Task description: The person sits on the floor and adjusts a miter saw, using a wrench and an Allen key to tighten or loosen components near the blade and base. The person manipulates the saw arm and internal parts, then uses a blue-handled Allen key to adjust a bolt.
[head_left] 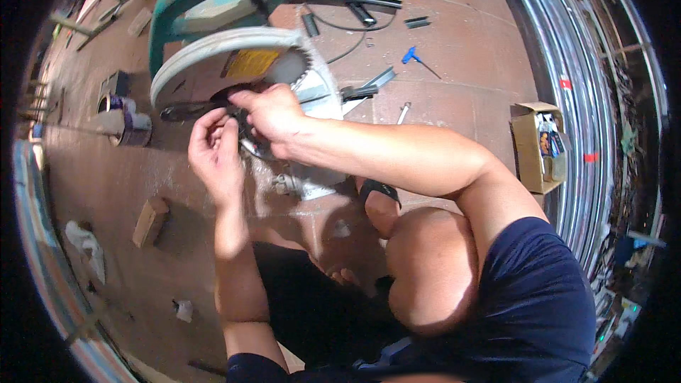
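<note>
The left hand (217,159) and right hand (281,117), fingers partly curled, work beside the curved pale-grey blade guard (206,50) of a teal-framed saw (164,25), their hold impossible to tell

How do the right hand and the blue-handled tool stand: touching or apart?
Apart: the head view shows the right hand at the saw, with brown floor between it and the blue-handled tool.

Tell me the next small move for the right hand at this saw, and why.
Probably ease the right hand slightly farther from the toothed saw blade. In this view its knuckles sit just below the exposed teeth, and the left hand is close beside it, leaving little room. What the fingers grip is hidden, so clearance is my main reason.
</note>
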`<move>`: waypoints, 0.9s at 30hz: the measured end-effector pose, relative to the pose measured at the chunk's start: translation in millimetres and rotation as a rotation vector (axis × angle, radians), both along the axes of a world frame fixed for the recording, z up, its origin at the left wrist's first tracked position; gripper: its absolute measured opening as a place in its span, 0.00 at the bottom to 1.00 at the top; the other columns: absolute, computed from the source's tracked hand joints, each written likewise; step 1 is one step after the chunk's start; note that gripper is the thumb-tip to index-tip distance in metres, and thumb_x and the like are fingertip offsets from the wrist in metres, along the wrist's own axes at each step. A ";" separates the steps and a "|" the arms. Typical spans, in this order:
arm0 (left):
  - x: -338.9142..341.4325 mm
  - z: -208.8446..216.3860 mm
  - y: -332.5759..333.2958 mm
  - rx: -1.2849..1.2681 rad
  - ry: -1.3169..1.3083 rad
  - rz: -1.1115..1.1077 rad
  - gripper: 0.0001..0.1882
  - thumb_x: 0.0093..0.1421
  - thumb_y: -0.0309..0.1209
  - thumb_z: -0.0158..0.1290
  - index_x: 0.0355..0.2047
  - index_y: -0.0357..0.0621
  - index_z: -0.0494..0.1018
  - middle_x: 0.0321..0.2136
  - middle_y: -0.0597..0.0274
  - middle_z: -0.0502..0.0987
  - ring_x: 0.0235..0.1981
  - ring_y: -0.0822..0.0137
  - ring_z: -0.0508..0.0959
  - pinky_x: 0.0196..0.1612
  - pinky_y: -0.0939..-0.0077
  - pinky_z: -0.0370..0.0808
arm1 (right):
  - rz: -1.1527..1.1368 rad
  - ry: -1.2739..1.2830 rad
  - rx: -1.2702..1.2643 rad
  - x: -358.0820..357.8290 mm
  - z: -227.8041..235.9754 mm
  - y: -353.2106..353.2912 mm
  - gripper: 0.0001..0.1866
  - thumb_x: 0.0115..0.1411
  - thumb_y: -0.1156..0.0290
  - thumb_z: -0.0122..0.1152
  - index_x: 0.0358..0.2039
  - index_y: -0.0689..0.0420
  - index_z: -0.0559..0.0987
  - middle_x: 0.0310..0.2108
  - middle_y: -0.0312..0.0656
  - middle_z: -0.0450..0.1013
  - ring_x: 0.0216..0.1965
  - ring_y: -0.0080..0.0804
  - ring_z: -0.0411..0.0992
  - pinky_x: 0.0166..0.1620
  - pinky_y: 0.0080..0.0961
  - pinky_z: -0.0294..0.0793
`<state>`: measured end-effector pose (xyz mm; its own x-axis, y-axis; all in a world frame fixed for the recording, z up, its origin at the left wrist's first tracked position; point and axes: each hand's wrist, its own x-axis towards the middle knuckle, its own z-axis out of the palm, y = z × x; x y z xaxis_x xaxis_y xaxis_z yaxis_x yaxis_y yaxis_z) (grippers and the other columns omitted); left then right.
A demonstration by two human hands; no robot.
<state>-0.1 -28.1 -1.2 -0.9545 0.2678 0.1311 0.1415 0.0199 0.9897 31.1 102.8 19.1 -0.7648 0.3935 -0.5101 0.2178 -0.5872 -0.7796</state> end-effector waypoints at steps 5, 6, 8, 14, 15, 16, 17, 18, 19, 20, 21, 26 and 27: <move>9.9 17.1 4.7 -0.223 0.360 -0.026 0.26 0.61 0.20 0.64 0.61 0.37 0.76 0.45 0.56 0.78 0.39 0.70 0.78 0.46 0.72 0.77 | 0.090 0.093 -0.172 4.1 -0.6 3.7 0.16 0.72 0.60 0.61 0.36 0.60 0.85 0.27 0.33 0.79 0.20 0.20 0.70 0.20 0.23 0.63; 10.5 19.3 6.3 -0.269 0.434 -0.015 0.26 0.61 0.20 0.64 0.61 0.37 0.76 0.46 0.56 0.78 0.41 0.69 0.78 0.46 0.72 0.77 | 0.053 0.107 -0.172 3.9 -1.6 4.3 0.15 0.70 0.61 0.62 0.33 0.61 0.84 0.28 0.37 0.80 0.21 0.23 0.72 0.22 0.26 0.67; 12.4 22.3 7.9 -0.274 0.445 0.003 0.26 0.60 0.20 0.64 0.61 0.37 0.76 0.46 0.57 0.77 0.42 0.69 0.78 0.47 0.73 0.77 | 0.027 0.098 -0.165 1.3 -3.0 4.8 0.15 0.68 0.63 0.63 0.28 0.62 0.82 0.28 0.42 0.81 0.23 0.28 0.74 0.28 0.31 0.73; 10.8 14.6 6.1 -0.201 0.345 0.008 0.25 0.61 0.20 0.65 0.60 0.36 0.77 0.46 0.57 0.79 0.45 0.68 0.78 0.48 0.74 0.77 | 0.003 0.063 -0.193 -5.6 -3.8 1.8 0.14 0.67 0.67 0.65 0.27 0.63 0.81 0.27 0.44 0.80 0.24 0.28 0.76 0.25 0.28 0.72; 10.8 11.9 6.8 -0.193 0.352 0.002 0.26 0.61 0.20 0.64 0.60 0.35 0.76 0.46 0.58 0.79 0.44 0.69 0.78 0.48 0.75 0.77 | 0.010 0.044 -0.242 -5.4 -3.5 0.5 0.14 0.68 0.66 0.64 0.28 0.63 0.81 0.27 0.44 0.80 0.23 0.28 0.77 0.23 0.27 0.71; 11.4 9.8 6.3 -0.192 0.357 -0.006 0.26 0.61 0.19 0.64 0.60 0.35 0.76 0.46 0.58 0.79 0.43 0.70 0.78 0.47 0.76 0.77 | 0.029 0.075 -0.281 -4.6 -3.3 -0.8 0.14 0.69 0.66 0.64 0.30 0.63 0.81 0.28 0.44 0.81 0.23 0.28 0.77 0.22 0.26 0.70; 11.6 8.4 6.0 -0.171 0.335 -0.016 0.26 0.61 0.19 0.64 0.61 0.35 0.76 0.46 0.59 0.79 0.42 0.71 0.77 0.47 0.77 0.76 | 0.005 0.051 -0.300 -4.9 -2.8 -1.9 0.13 0.69 0.66 0.63 0.31 0.63 0.81 0.28 0.44 0.81 0.23 0.28 0.78 0.22 0.27 0.70; 11.7 7.1 6.6 -0.146 0.316 -0.023 0.27 0.61 0.18 0.64 0.61 0.34 0.75 0.46 0.60 0.78 0.40 0.73 0.77 0.46 0.78 0.76 | -0.003 0.083 -0.298 -3.3 -3.0 -1.6 0.13 0.69 0.65 0.63 0.32 0.63 0.81 0.28 0.44 0.81 0.23 0.29 0.78 0.21 0.27 0.70; 11.1 6.8 6.6 -0.103 0.283 -0.042 0.27 0.61 0.18 0.64 0.61 0.34 0.75 0.45 0.60 0.78 0.39 0.74 0.76 0.46 0.79 0.76 | -0.012 0.115 -0.299 -4.1 -2.5 -2.2 0.13 0.70 0.65 0.62 0.33 0.63 0.81 0.28 0.44 0.81 0.22 0.29 0.79 0.21 0.27 0.69; 10.6 6.7 6.9 -0.093 0.290 -0.044 0.28 0.61 0.18 0.64 0.62 0.34 0.74 0.45 0.62 0.78 0.36 0.77 0.74 0.44 0.81 0.75 | 0.023 -0.006 -0.204 -2.2 -3.0 -0.9 0.15 0.70 0.63 0.62 0.30 0.62 0.81 0.28 0.44 0.81 0.23 0.29 0.77 0.22 0.28 0.70; 9.8 6.9 7.2 -0.107 0.287 -0.023 0.28 0.61 0.18 0.64 0.62 0.34 0.73 0.44 0.62 0.78 0.36 0.77 0.74 0.44 0.81 0.75 | 0.023 0.030 -0.174 -2.9 -3.0 -0.3 0.15 0.70 0.63 0.62 0.31 0.61 0.81 0.28 0.42 0.80 0.23 0.27 0.76 0.22 0.25 0.68; 10.1 8.5 9.1 -0.093 0.250 -0.017 0.27 0.62 0.18 0.66 0.61 0.35 0.74 0.43 0.64 0.78 0.36 0.79 0.73 0.42 0.82 0.75 | 0.021 0.028 -0.140 -2.7 -2.4 3.8 0.14 0.68 0.67 0.65 0.27 0.62 0.82 0.27 0.42 0.79 0.22 0.27 0.73 0.23 0.28 0.68; 10.7 8.2 10.2 -0.088 0.247 -0.023 0.27 0.62 0.19 0.66 0.61 0.35 0.74 0.43 0.64 0.78 0.36 0.79 0.73 0.42 0.82 0.75 | 0.006 0.038 -0.174 -2.6 -1.9 4.0 0.15 0.67 0.68 0.66 0.25 0.64 0.82 0.27 0.44 0.80 0.23 0.30 0.74 0.25 0.30 0.73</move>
<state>10.6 -17.9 6.9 -0.8899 0.3094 0.3352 0.3805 0.0982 0.9196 28.5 106.8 17.2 -0.7871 0.2972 -0.5405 0.1936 -0.7129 -0.6740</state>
